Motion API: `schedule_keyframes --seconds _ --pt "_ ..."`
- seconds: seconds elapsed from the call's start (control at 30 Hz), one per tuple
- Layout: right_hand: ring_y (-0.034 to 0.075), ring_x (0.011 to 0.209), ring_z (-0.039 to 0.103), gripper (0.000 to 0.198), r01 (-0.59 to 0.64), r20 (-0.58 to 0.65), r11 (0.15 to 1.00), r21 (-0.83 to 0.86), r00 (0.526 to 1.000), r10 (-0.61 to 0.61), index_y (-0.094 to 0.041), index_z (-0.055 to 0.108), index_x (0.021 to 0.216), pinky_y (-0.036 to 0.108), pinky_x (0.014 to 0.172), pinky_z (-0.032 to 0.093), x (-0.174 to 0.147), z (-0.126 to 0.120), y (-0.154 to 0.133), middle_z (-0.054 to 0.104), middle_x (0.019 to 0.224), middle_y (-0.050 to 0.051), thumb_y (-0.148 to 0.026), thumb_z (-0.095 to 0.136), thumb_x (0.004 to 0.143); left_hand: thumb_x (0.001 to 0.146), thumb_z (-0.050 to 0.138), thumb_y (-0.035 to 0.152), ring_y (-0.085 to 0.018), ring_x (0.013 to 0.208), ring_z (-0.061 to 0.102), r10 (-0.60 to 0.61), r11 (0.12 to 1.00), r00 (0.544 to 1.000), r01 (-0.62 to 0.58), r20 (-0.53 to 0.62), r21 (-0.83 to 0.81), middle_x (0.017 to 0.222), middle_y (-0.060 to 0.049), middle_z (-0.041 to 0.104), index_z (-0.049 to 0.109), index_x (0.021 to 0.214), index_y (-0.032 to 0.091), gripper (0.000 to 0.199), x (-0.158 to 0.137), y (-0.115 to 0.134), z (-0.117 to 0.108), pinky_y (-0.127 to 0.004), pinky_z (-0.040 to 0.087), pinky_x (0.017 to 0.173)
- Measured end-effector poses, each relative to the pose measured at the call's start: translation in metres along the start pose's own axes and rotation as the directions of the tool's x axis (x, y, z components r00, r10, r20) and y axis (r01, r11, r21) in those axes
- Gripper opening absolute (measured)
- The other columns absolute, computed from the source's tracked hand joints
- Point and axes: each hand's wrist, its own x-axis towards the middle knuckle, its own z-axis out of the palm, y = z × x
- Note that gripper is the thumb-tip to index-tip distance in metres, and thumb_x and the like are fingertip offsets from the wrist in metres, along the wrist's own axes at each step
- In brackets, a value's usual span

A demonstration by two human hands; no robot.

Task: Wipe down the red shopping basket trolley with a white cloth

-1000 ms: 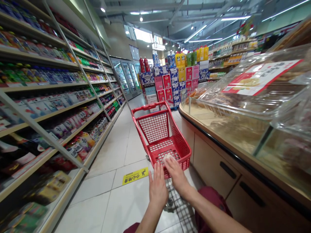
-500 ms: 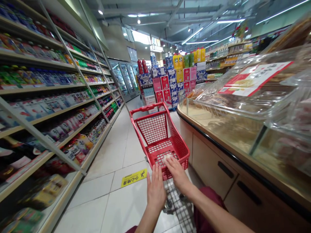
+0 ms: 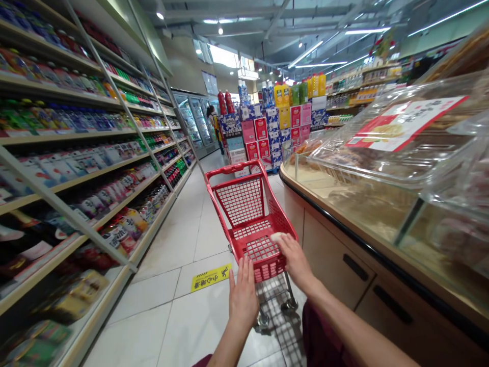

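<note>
A small red plastic shopping cart [image 3: 254, 222] with mesh walls stands on the tiled floor before me. My right hand [image 3: 297, 262] is at the cart's near right corner, holding a small white crumpled wipe [image 3: 278, 236] under its fingertips; whether it is tissue or cloth I cannot tell. The wipe lies against the right rim. My left hand [image 3: 244, 295] holds nothing. Its fingers are stretched out, their tips at the near left edge of the cart; touching or just short of it, I cannot tell.
Drink shelves [image 3: 87, 133] line the left side. On the right runs a glass-edged counter [image 3: 344, 196] with clear plastic food boxes [image 3: 405, 127]. Stacked drink cartons [image 3: 263, 137] stand ahead, and a person [image 3: 212, 125] is near the fridges [image 3: 191, 120]. A yellow sticker [image 3: 211, 278] marks the floor.
My right hand has moved with the white wipe from the near middle of the cart to its right rim. My left hand has barely moved. A person has come into view by the fridges.
</note>
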Motion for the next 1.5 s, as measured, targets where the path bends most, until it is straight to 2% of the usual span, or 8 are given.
schedule_keyframes --seconds 0.1,0.3,0.5,0.7,0.9,1.1,1.23,1.5 --pt "0.023 0.125 0.031 0.05 -0.062 -0.041 0.998 -0.024 0.997 0.061 -0.017 0.048 0.123 0.047 0.097 0.033 0.002 -0.003 0.007 0.046 0.128 0.012 -0.004 0.034 0.076 0.069 0.035 0.011 -0.02 0.132 0.013 -0.016 1.0 1.0 0.016 0.008 0.002 0.143 -0.006 0.014 0.022 0.134 0.011 0.066 0.001 0.002 0.0 -0.047 0.017 0.106" --pt "0.019 0.126 0.03 0.06 0.199 0.048 0.975 0.1 0.978 -0.205 -0.02 0.041 0.128 0.042 0.098 0.035 -0.011 0.016 -0.031 0.047 0.128 0.008 0.0 0.033 0.071 0.07 0.036 0.013 -0.021 0.131 0.016 -0.005 0.999 1.0 0.005 -0.01 0.047 0.142 -0.006 0.02 0.025 0.133 0.012 0.065 0.001 0.001 0.002 -0.048 0.018 0.106" --pt "0.021 0.126 0.03 0.055 -0.06 -0.084 0.998 0.007 0.995 0.06 -0.019 0.045 0.124 0.047 0.098 0.032 -0.004 0.001 0.004 0.045 0.129 0.01 -0.001 0.033 0.074 0.068 0.036 0.01 -0.02 0.132 0.015 -0.013 1.0 1.0 0.014 -0.025 0.028 0.143 -0.006 0.018 0.023 0.134 0.012 0.067 0.001 0.004 0.003 -0.046 0.019 0.106" --pt "0.018 0.126 0.029 0.056 0.184 0.038 0.978 0.097 0.981 -0.188 -0.018 0.045 0.125 0.041 0.099 0.035 -0.014 0.02 -0.035 0.048 0.128 0.008 -0.001 0.034 0.073 0.065 0.036 0.008 -0.02 0.131 0.016 -0.012 1.0 0.999 0.012 -0.033 0.0 0.142 -0.008 0.021 0.026 0.133 0.011 0.069 0.001 0.005 0.003 -0.048 0.017 0.106" --pt "0.022 0.125 0.031 0.051 -0.089 -0.068 0.996 0.015 0.994 0.09 -0.019 0.048 0.122 0.048 0.098 0.032 0.0 0.001 0.003 0.046 0.128 0.009 -0.003 0.033 0.076 0.062 0.034 0.003 -0.02 0.132 0.013 0.004 1.0 0.999 -0.004 -0.047 0.014 0.143 -0.006 0.019 0.023 0.134 0.012 0.074 0.0 0.004 0.007 -0.047 0.017 0.106" --pt "0.018 0.126 0.029 0.054 0.174 0.037 0.98 0.096 0.983 -0.179 -0.016 0.045 0.124 0.041 0.099 0.034 -0.013 0.018 -0.035 0.047 0.128 0.008 -0.001 0.033 0.074 0.067 0.034 0.008 -0.02 0.132 0.015 -0.02 1.0 0.999 0.021 -0.031 0.019 0.142 -0.007 0.021 0.025 0.133 0.011 0.067 0.0 0.006 0.007 -0.047 0.015 0.107" --pt "0.021 0.124 0.032 0.051 0.042 0.004 0.999 0.03 0.999 -0.042 -0.014 0.049 0.121 0.043 0.099 0.033 -0.006 0.008 -0.02 0.047 0.128 0.011 -0.001 0.031 0.075 0.07 0.034 0.011 -0.02 0.132 0.016 0.021 1.0 0.999 -0.021 0.027 0.005 0.142 -0.006 0.021 0.025 0.133 0.012 0.064 0.0 0.001 0.0 -0.047 0.014 0.107" --pt "0.022 0.124 0.033 0.051 -0.012 -0.053 1.0 0.008 0.999 0.012 -0.019 0.045 0.125 0.045 0.098 0.034 -0.005 0.005 0.017 0.045 0.129 0.01 -0.004 0.035 0.076 0.079 0.035 0.012 -0.017 0.124 0.034 0.266 0.964 0.961 -0.265 0.08 -0.022 0.12 -0.005 0.055 0.056 0.106 0.02 0.036 0.049 -0.052 -0.035 -0.048 0.015 0.106"
